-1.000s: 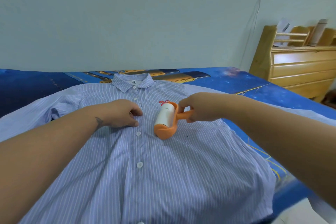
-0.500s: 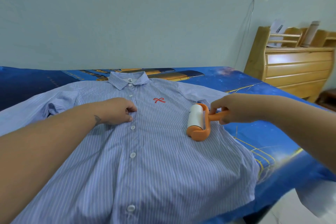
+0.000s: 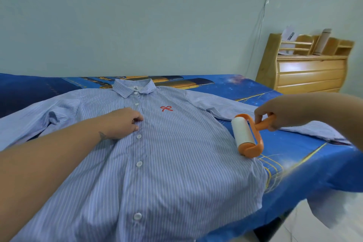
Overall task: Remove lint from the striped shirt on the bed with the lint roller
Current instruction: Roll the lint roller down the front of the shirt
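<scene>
Right hand (image 3: pixel 275 114) holds lint roller (image 3: pixel 246 136) on striped shirt (image 3: pixel 167 163).

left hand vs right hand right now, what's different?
The left hand lies palm-down on the striped shirt beside the button placket, holding nothing; the right hand grips the orange handle of the lint roller. The left hand sits mid-chest; the right hand is out past the shirt's side edge, over the sleeve. Both are bare.

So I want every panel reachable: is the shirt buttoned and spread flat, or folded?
Spread flat. The striped shirt lies face up on the bed, placket buttoned, both sleeves laid outward, collar at the far end.
</scene>
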`<action>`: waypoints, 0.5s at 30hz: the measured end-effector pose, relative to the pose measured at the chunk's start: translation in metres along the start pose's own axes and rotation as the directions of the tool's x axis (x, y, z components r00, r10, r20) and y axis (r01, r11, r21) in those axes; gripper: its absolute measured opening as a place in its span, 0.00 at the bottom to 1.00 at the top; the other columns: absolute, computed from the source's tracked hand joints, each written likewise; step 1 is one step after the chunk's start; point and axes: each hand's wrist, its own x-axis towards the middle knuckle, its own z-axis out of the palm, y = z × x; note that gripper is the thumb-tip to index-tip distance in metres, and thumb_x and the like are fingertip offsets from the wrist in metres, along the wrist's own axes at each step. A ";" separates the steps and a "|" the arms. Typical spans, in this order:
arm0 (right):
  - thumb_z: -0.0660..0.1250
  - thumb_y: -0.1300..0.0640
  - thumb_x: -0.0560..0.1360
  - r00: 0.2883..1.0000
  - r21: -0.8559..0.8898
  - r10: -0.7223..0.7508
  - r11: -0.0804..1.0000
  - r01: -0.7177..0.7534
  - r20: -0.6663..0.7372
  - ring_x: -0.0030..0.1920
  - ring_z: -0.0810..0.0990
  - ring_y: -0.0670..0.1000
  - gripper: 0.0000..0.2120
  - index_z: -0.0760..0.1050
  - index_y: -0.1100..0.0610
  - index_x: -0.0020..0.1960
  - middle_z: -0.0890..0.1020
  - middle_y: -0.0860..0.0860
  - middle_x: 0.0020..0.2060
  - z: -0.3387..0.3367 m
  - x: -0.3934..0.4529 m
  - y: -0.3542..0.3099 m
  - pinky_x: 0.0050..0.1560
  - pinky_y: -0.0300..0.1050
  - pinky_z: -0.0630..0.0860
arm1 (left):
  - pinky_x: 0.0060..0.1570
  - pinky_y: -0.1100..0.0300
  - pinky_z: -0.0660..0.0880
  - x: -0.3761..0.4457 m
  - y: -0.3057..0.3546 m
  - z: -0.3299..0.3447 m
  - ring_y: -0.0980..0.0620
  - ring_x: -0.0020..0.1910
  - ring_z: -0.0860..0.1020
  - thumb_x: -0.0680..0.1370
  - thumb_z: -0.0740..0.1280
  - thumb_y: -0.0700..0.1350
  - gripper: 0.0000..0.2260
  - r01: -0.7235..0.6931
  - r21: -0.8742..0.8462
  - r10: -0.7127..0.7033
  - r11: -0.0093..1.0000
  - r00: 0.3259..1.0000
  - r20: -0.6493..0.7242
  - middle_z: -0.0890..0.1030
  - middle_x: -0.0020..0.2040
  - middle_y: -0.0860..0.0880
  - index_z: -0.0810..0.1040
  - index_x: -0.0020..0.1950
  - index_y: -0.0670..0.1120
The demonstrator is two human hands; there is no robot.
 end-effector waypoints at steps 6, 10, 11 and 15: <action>0.67 0.53 0.74 0.995 0.048 -0.007 0.999 0.012 -0.099 0.36 0.73 0.43 0.11 0.73 0.39 0.52 0.76 0.43 0.38 -0.035 -0.017 -0.007 0.35 0.38 0.66 | 0.55 0.59 0.72 -0.009 0.003 0.003 0.52 0.54 0.75 0.78 0.65 0.46 0.12 -0.009 -0.058 0.002 0.998 0.994 -0.110 0.75 0.59 0.49 0.75 0.62 0.50; 0.66 0.50 0.74 0.985 0.052 -0.104 0.992 0.113 -0.140 0.36 0.74 0.44 0.09 0.70 0.35 0.48 0.78 0.44 0.37 -0.039 -0.013 -0.038 0.35 0.39 0.67 | 0.39 0.66 0.67 -0.021 0.006 0.000 0.59 0.41 0.73 0.78 0.64 0.45 0.05 -0.081 -0.102 0.064 0.992 0.985 -0.159 0.78 0.51 0.52 0.77 0.51 0.52; 0.66 0.50 0.74 0.980 0.035 -0.122 0.991 0.129 -0.159 0.35 0.74 0.43 0.09 0.70 0.35 0.47 0.77 0.43 0.35 -0.040 -0.011 -0.046 0.34 0.39 0.65 | 0.37 0.68 0.65 -0.025 0.006 -0.001 0.61 0.39 0.72 0.78 0.64 0.45 0.04 -0.090 -0.104 0.075 0.990 0.987 -0.143 0.79 0.49 0.54 0.78 0.50 0.53; 0.67 0.51 0.74 0.958 0.054 -0.204 0.974 0.218 -0.202 0.34 0.73 0.42 0.10 0.71 0.35 0.49 0.76 0.40 0.33 -0.039 -0.003 -0.074 0.33 0.39 0.64 | 0.35 0.71 0.65 -0.038 0.009 0.002 0.64 0.36 0.73 0.76 0.66 0.46 0.04 -0.121 -0.118 0.111 0.986 0.990 -0.090 0.79 0.45 0.57 0.79 0.48 0.54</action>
